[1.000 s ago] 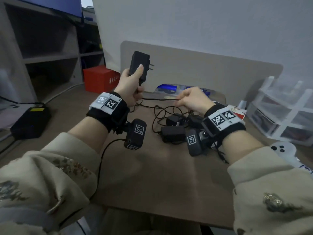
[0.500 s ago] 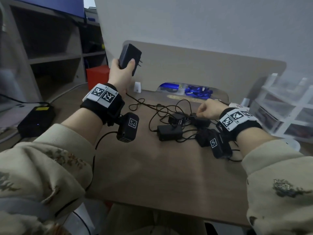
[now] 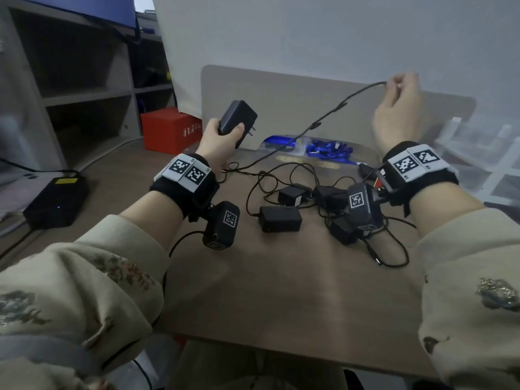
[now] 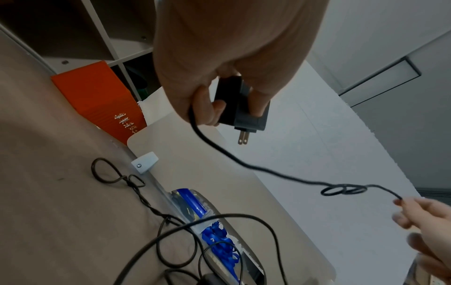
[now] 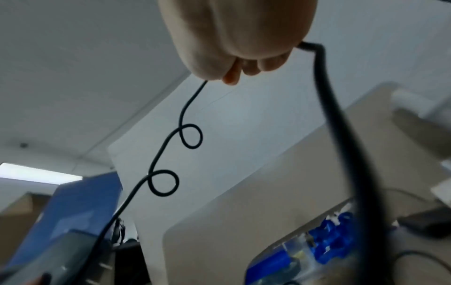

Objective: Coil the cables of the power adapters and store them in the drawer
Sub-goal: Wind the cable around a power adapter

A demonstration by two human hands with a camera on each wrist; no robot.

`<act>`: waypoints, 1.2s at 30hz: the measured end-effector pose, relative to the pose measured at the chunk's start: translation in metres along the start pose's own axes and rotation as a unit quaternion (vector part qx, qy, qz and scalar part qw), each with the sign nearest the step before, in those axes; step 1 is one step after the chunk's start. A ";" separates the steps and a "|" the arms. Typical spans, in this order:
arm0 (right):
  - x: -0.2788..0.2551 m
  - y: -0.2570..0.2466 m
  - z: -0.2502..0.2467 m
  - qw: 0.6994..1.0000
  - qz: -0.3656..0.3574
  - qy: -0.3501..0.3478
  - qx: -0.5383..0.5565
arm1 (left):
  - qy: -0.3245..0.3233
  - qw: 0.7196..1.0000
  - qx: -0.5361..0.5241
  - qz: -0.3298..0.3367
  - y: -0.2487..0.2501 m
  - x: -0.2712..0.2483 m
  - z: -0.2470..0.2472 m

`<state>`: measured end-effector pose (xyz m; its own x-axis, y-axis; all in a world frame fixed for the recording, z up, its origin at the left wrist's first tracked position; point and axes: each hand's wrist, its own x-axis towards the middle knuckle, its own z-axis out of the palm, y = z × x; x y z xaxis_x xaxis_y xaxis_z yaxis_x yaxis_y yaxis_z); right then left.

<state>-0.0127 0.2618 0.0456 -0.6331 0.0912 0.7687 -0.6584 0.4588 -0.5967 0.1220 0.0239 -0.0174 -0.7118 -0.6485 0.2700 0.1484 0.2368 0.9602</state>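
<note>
Left of centre, the left hand (image 3: 218, 136) still grips the black plastic power adapter (image 3: 237, 119), lower than before; at upper right, the right hand (image 3: 398, 114), risen off the table, pinches its thin black cable (image 3: 323, 119) taut. Labels unreadable.

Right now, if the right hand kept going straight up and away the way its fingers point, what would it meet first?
Probably nothing close: the right hand, pinching the cable, is raised above the desk divider, with only the pale wall behind it, though depth is unclear.

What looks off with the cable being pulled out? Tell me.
The cable stretched between the left hand and right hand has two small kinked loops, so it is not straight. The adapters on the table lie tangled.
</note>
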 end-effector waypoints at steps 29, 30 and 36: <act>-0.116 -0.020 0.048 0.831 0.083 -0.517 0.188 | -0.079 0.957 -0.273 -0.054 -0.013 -0.024 0.043; -0.115 -0.016 0.048 0.841 0.080 -0.503 0.180 | -0.079 0.955 -0.281 -0.053 -0.015 -0.021 0.041; -0.107 0.008 0.038 0.873 0.083 -0.451 0.165 | -0.094 0.946 -0.297 -0.090 -0.018 -0.018 0.031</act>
<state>0.0343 0.2217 -0.0504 -0.6964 -0.6693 0.2591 -0.5136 0.2125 -0.8313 0.1104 0.0539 -0.0418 -0.8630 -0.4870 0.1346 0.3333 -0.3485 0.8760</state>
